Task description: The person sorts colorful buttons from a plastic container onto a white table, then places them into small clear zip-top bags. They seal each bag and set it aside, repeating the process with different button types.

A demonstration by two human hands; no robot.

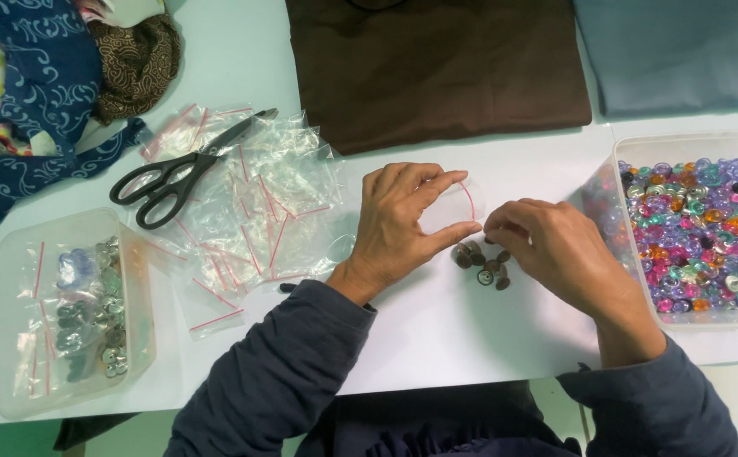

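Scanning from the left, we see a clear tub (136, 292) of bagged buttons, black scissors (178, 169) lying on a heap of crinkled zip bags (259, 203), blades pointing far-right. At centre our left hand (399, 224) pinches a small clear bag (454, 203) upright, red seal edge to the right. Our right hand (555, 254) closes fingertips over dark round buttons (483, 262) on the table near us; a tray of coloured beads (695, 233) sits right.
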